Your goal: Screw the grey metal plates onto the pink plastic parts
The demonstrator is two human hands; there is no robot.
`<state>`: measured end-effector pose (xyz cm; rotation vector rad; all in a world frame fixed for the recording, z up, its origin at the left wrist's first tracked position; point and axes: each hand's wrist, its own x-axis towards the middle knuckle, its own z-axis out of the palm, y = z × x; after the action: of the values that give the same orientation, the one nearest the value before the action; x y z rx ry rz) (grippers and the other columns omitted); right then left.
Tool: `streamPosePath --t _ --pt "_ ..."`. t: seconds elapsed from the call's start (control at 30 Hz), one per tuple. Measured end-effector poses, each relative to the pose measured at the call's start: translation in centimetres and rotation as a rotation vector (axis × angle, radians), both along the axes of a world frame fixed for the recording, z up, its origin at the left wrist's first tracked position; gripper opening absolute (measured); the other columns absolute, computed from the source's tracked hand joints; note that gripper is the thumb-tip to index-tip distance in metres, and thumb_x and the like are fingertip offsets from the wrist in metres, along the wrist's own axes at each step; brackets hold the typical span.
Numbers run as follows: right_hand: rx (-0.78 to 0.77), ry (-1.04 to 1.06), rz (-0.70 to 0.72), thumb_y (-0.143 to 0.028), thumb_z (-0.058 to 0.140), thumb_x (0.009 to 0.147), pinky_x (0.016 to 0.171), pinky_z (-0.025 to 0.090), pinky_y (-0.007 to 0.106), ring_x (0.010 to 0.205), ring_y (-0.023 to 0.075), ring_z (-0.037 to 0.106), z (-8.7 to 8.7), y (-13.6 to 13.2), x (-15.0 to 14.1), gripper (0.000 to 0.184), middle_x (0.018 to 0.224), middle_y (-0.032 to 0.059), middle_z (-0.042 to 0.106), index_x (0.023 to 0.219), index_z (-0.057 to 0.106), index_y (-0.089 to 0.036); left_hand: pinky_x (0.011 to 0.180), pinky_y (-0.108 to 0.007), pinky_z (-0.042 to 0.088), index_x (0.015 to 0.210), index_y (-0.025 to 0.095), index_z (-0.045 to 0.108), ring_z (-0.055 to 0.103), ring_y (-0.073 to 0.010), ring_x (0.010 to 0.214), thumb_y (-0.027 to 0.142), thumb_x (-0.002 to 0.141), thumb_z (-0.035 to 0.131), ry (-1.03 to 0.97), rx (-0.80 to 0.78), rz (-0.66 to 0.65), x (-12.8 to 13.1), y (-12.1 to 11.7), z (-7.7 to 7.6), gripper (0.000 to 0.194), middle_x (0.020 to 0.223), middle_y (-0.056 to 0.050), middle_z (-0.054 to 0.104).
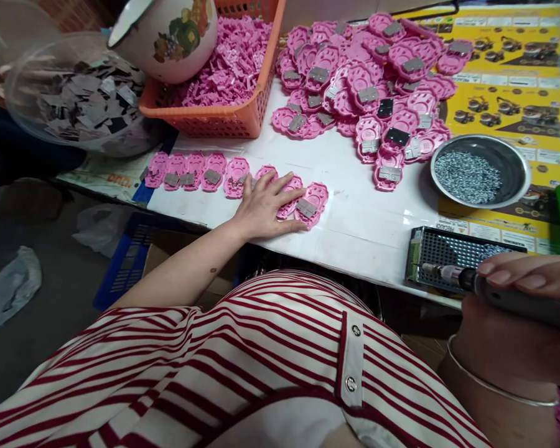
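Note:
My left hand [265, 208] lies flat with its fingers spread over the right end of a row of pink plastic shells. Its thumb and fingertips touch the end shell [313, 202], which carries a grey metal plate [307, 208]; the shells under the palm are partly hidden. Further left in the row sit several more shells, one of them [214, 172] with a plate too. My right hand [508, 336] is wrapped round a dark electric screwdriver [499, 294]. The bit points left, over a black perforated tray [457, 246] with small screws in it.
A metal bowl of screws [522, 171] stands at the right. Behind lies a heap of pink shells [354, 78]. An orange basket [224, 118] holds small pink pieces and an enamel pot [186, 37]. A clear tub [23, 118] of grey plates is at the left.

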<state>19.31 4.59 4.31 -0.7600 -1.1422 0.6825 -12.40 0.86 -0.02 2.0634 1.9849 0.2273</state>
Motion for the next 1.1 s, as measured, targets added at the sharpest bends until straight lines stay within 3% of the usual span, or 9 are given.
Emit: streamPosePath --t 0.2,0.43,0.63,0.97,1.1 --pt "0.066 -0.067 0.082 -0.047 0.061 0.074 0.041 0.037 0.030 0.038 0.0064 0.038 -0.2 0.2 0.5 0.045 0.045 -0.0040 0.032 0.045 0.039 -0.021 0.116 -0.078 0.009 0.147 0.041 0.051 0.024 -0.0427 0.152 0.080 0.078 0.064 -0.027 0.019 -0.070 1.9 0.3 -0.1 0.080 0.165 -0.005 0.035" --pt "0.162 -0.139 0.216 -0.043 0.054 0.084 0.045 0.042 0.024 0.042 0.0046 0.043 -0.6 0.5 1.4 0.048 0.047 -0.0048 0.033 0.049 0.031 -0.019 0.117 -0.078 0.006 0.148 0.042 0.050 0.021 -0.0440 0.153 0.082 0.077 0.064 -0.035 0.017 -0.107 3.4 0.7 -0.3 0.083 0.167 -0.005 0.033" --pt "0.209 -0.121 0.208 -0.039 0.047 0.085 0.042 0.037 0.022 0.040 0.0035 0.040 -0.7 0.5 1.3 0.047 0.047 -0.0042 0.027 0.049 0.027 -0.018 0.117 -0.079 0.005 0.149 0.041 0.049 0.020 -0.0459 0.153 0.082 0.076 0.064 -0.045 0.008 -0.138 5.0 0.8 -0.2 0.085 0.167 -0.006 0.033" --pt "0.102 -0.048 0.119 -0.036 0.057 0.079 0.043 0.040 0.026 0.039 0.0057 0.039 -0.2 -0.5 1.2 0.032 0.047 -0.0052 0.029 0.052 0.051 -0.018 0.118 -0.079 0.004 0.152 0.042 0.044 0.016 -0.0460 0.155 0.080 0.082 0.059 -0.057 -0.026 -0.175 10.8 1.5 0.5 0.081 0.168 -0.004 0.029" --pt "0.076 -0.072 0.127 -0.033 0.061 0.077 0.045 0.041 0.026 0.040 0.0053 0.040 -0.1 -1.0 1.7 0.027 0.047 -0.0058 0.030 0.054 0.057 -0.019 0.119 -0.078 0.003 0.154 0.039 0.042 0.016 -0.0448 0.155 0.079 0.082 0.060 -0.050 -0.023 -0.208 12.0 1.7 0.7 0.084 0.169 -0.005 0.027"
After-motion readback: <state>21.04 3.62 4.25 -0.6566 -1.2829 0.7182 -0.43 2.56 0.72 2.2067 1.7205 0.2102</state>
